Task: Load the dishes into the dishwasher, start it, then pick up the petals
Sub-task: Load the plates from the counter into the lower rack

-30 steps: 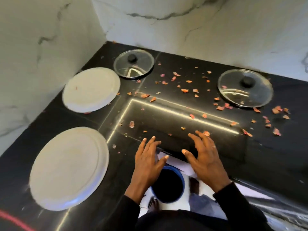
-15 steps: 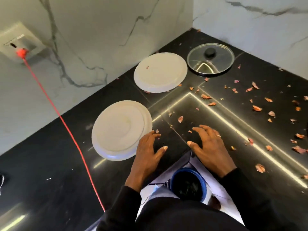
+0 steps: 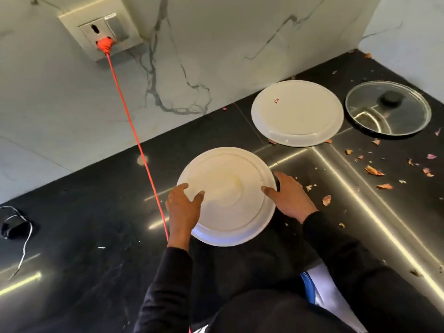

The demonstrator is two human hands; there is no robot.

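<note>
A white plate (image 3: 228,188) lies upside down on the black counter (image 3: 96,236), right in front of me. My left hand (image 3: 183,207) holds its left rim, thumb on top. My right hand (image 3: 292,199) holds the right rim, thumb laid on the plate and fingers at the edge. I cannot tell whether the plate is off the counter. A second white plate (image 3: 298,114) lies upside down behind it to the right. A glass lid (image 3: 388,108) with a black knob sits further right. Dried petals (image 3: 373,170) are scattered over the counter's right side.
A red cord (image 3: 134,131) runs from a wall socket (image 3: 103,34) down across the counter, passing just left of my left hand. A small black object with a thin wire (image 3: 13,227) lies at the far left. A blue rim (image 3: 306,287) shows below the counter edge.
The view has swung left. Both hands left the bare counter and moved onto the near plate, one at each side of its rim.
</note>
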